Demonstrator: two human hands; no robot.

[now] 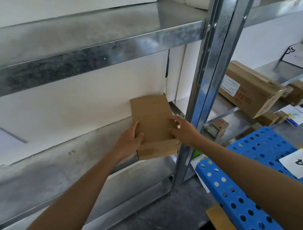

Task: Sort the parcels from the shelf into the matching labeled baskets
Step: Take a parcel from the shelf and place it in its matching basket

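While left grip [131,141] holds parcel's left edge, thumb on top face, parcel [151,114] lies flat on middle shelf [58,174], near end at shelf's front lip. Long axis runs near-to-far, straight ahead between grips. Right grip [184,130] holds right edge, fingers over top. Blue basket [248,160], label "4" [299,162], sits near right, so right arm likely nearer. Parcel's own label hidden.

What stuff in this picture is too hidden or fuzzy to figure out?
- Head view: any label on the brown parcel; only plain faces show, and the left hand and right hand cover its sides.
- Head view: inside of the blue basket; its holed wall and an arm hide it, and the picture edge cuts it off.
- Head view: print on the white label of the long box; too small and blurred.
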